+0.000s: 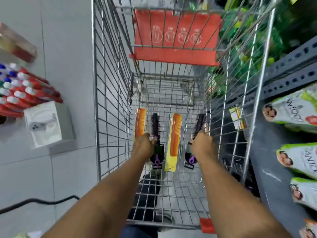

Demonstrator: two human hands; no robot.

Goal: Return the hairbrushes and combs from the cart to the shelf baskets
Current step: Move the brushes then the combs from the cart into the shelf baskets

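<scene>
Both hands deep in wire cart (pixel 111 100). Left hand (pixel 143 146) closing on left round brush (pixel 155 125), beside orange comb (pixel 140 122). Right hand (pixel 202 143) wrapped around right brush (pixel 199 123). Middle comb (pixel 175 133) untouched. Best grip handles firmly, lift straight up, clear of mesh.

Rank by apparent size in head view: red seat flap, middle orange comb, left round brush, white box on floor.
1. red seat flap
2. white box
3. middle orange comb and left round brush: look alike in length, brush partly hidden by the left hand, so unranked.
</scene>
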